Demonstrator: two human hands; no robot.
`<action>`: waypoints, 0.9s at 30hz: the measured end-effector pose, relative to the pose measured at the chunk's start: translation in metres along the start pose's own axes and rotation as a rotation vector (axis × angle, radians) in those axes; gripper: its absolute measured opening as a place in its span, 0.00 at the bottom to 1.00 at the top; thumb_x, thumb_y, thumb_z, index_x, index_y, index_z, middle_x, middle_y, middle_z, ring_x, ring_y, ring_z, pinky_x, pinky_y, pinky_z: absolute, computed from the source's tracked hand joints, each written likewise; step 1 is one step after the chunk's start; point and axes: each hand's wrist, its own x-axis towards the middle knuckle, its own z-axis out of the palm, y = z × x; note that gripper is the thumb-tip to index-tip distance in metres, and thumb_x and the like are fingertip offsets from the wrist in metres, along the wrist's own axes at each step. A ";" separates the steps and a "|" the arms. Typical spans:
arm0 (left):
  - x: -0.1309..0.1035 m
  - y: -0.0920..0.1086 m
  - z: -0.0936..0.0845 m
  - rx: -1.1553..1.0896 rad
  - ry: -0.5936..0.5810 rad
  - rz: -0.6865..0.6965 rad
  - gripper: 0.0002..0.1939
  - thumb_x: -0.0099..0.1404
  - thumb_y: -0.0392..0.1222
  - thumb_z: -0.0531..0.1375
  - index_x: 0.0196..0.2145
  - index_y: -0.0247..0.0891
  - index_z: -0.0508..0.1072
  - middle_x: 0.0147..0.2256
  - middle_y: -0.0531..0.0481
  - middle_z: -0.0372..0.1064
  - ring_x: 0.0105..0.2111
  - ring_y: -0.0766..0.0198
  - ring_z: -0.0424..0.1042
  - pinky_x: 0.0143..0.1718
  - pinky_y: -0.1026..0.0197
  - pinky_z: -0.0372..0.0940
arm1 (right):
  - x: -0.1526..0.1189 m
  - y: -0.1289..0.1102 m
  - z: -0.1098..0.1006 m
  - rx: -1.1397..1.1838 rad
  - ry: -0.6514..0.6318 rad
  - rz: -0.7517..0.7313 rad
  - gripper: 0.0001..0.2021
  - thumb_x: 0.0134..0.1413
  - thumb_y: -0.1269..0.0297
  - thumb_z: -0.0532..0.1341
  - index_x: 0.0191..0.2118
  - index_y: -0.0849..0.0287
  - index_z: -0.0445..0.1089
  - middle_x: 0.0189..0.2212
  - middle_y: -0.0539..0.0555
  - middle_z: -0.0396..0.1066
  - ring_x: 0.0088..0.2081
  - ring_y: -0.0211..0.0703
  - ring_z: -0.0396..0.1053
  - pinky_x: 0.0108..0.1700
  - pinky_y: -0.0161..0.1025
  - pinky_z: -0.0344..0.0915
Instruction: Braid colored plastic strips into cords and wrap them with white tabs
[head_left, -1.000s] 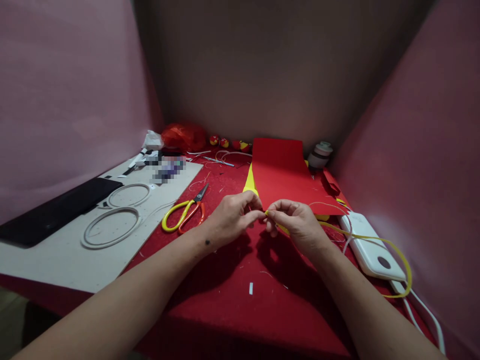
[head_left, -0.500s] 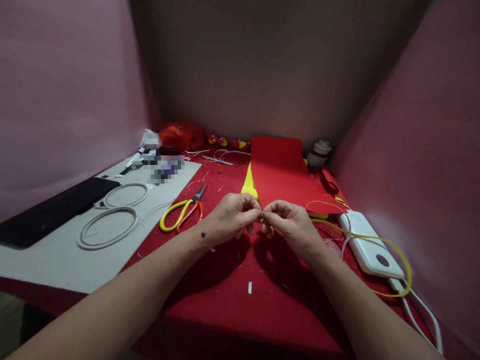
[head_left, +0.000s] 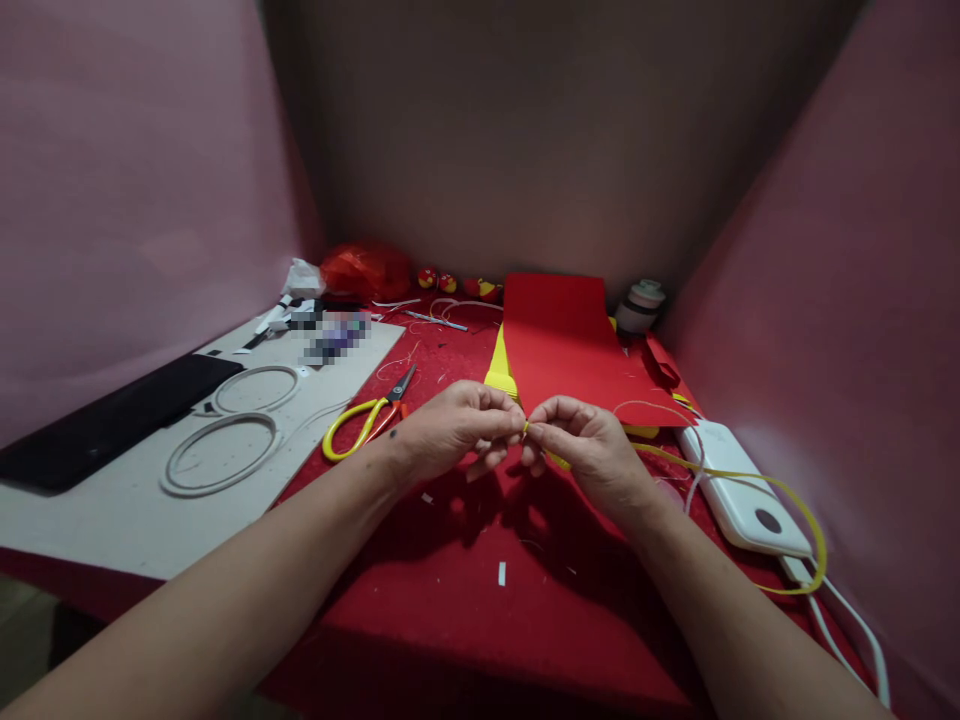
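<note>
My left hand (head_left: 474, 425) and my right hand (head_left: 581, 440) meet above the red cloth, thumbs and fingertips pinched at one spot. Between them shows a tiny bit of the yellow strip (head_left: 720, 472), which runs out behind my right hand and loops round to the right. Just beyond my fingers lie a red sheet (head_left: 562, 345) and a yellow piece (head_left: 498, 370) partly under it. Scissors (head_left: 358, 430) with one yellow and one red handle rest left of my left hand, the red handle mostly hidden behind my wrist.
A grey board (head_left: 225, 520) on the left carries coiled white cord (head_left: 176, 470) and a black case (head_left: 97, 420). At the right are a white power device (head_left: 742, 490) with cables and a lidded jar (head_left: 640, 305). A red bag (head_left: 365, 268) and small red-yellow figures (head_left: 448, 284) stand behind.
My left wrist has shifted slightly up and left, covering more of the red scissor handle. The fingers of my left hand have rolled a little; both hands stay pinched together.
</note>
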 end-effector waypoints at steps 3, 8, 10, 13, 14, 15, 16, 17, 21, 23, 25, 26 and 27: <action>0.001 -0.002 -0.002 -0.044 -0.025 -0.002 0.05 0.57 0.37 0.59 0.27 0.32 0.67 0.19 0.55 0.62 0.15 0.76 0.56 0.13 0.73 0.53 | 0.000 0.002 0.001 0.042 0.000 -0.001 0.09 0.46 0.62 0.65 0.29 0.60 0.66 0.20 0.49 0.72 0.20 0.33 0.67 0.26 0.32 0.64; 0.001 -0.002 -0.004 -0.069 -0.077 -0.024 0.06 0.56 0.38 0.60 0.27 0.32 0.67 0.20 0.52 0.66 0.15 0.75 0.58 0.13 0.73 0.53 | -0.001 0.005 0.003 0.111 0.002 -0.009 0.10 0.46 0.63 0.66 0.30 0.59 0.65 0.20 0.49 0.73 0.22 0.36 0.71 0.25 0.33 0.66; 0.000 -0.001 -0.005 -0.079 -0.086 -0.044 0.06 0.56 0.38 0.60 0.27 0.32 0.67 0.21 0.51 0.67 0.15 0.75 0.58 0.13 0.73 0.54 | -0.002 0.006 0.004 0.112 -0.003 -0.028 0.09 0.47 0.64 0.65 0.30 0.59 0.65 0.21 0.49 0.73 0.23 0.36 0.71 0.25 0.32 0.67; -0.001 0.000 -0.006 -0.089 -0.095 -0.076 0.06 0.56 0.38 0.60 0.27 0.33 0.66 0.21 0.51 0.67 0.15 0.75 0.58 0.12 0.73 0.55 | -0.003 0.008 0.006 0.101 -0.001 -0.047 0.07 0.49 0.66 0.64 0.31 0.59 0.65 0.22 0.49 0.73 0.24 0.36 0.71 0.26 0.32 0.67; -0.001 0.000 -0.006 -0.088 -0.100 -0.086 0.06 0.57 0.38 0.60 0.27 0.33 0.66 0.21 0.51 0.68 0.15 0.75 0.58 0.12 0.73 0.55 | -0.004 0.009 0.006 0.096 0.003 -0.049 0.06 0.49 0.66 0.64 0.31 0.59 0.65 0.21 0.49 0.73 0.24 0.36 0.71 0.26 0.32 0.67; -0.001 0.000 -0.006 -0.084 -0.104 -0.097 0.06 0.57 0.38 0.60 0.27 0.33 0.65 0.22 0.51 0.68 0.15 0.75 0.58 0.12 0.73 0.55 | -0.005 0.009 0.007 0.092 0.007 -0.051 0.06 0.49 0.66 0.64 0.31 0.59 0.65 0.21 0.49 0.73 0.24 0.36 0.71 0.26 0.33 0.67; -0.001 0.001 -0.005 -0.078 -0.105 -0.105 0.06 0.58 0.38 0.59 0.27 0.33 0.65 0.22 0.51 0.68 0.15 0.75 0.58 0.12 0.73 0.55 | -0.005 0.010 0.007 0.090 0.010 -0.056 0.06 0.49 0.66 0.64 0.31 0.59 0.65 0.21 0.49 0.72 0.24 0.36 0.71 0.26 0.33 0.67; -0.002 0.001 -0.005 -0.071 -0.103 -0.111 0.06 0.58 0.38 0.59 0.27 0.33 0.65 0.22 0.51 0.68 0.14 0.75 0.57 0.11 0.73 0.56 | -0.005 0.011 0.007 0.091 0.012 -0.061 0.06 0.49 0.66 0.64 0.31 0.59 0.65 0.21 0.49 0.72 0.24 0.37 0.71 0.26 0.33 0.68; -0.003 0.003 -0.001 -0.030 -0.060 -0.113 0.06 0.59 0.38 0.58 0.27 0.33 0.66 0.23 0.51 0.67 0.14 0.76 0.58 0.11 0.73 0.56 | -0.004 0.013 0.006 0.097 0.016 -0.078 0.06 0.49 0.66 0.64 0.31 0.58 0.65 0.21 0.48 0.73 0.23 0.37 0.71 0.26 0.34 0.68; -0.003 0.003 0.000 -0.014 -0.045 -0.111 0.06 0.59 0.38 0.58 0.28 0.33 0.66 0.23 0.51 0.67 0.15 0.76 0.58 0.11 0.73 0.56 | -0.003 0.013 0.005 0.098 0.008 -0.075 0.06 0.49 0.66 0.64 0.32 0.58 0.65 0.21 0.49 0.73 0.23 0.37 0.71 0.26 0.34 0.68; -0.003 0.003 0.001 0.004 -0.044 -0.098 0.06 0.59 0.38 0.57 0.28 0.33 0.66 0.24 0.51 0.67 0.15 0.76 0.58 0.12 0.73 0.57 | -0.002 0.014 0.004 0.098 0.003 -0.075 0.06 0.49 0.66 0.64 0.32 0.58 0.65 0.21 0.49 0.73 0.23 0.37 0.71 0.27 0.34 0.68; -0.003 0.003 0.002 0.019 -0.045 -0.088 0.06 0.59 0.39 0.57 0.28 0.33 0.65 0.24 0.51 0.67 0.15 0.75 0.58 0.12 0.73 0.57 | -0.002 0.014 0.004 0.099 0.001 -0.077 0.06 0.50 0.66 0.64 0.32 0.58 0.65 0.21 0.49 0.73 0.23 0.36 0.71 0.27 0.34 0.67; -0.003 0.003 0.003 0.037 -0.044 -0.077 0.06 0.60 0.39 0.57 0.28 0.33 0.65 0.24 0.51 0.67 0.15 0.75 0.59 0.12 0.73 0.57 | -0.002 0.014 0.004 0.100 0.001 -0.081 0.06 0.50 0.66 0.63 0.32 0.58 0.65 0.22 0.49 0.73 0.23 0.36 0.71 0.27 0.34 0.67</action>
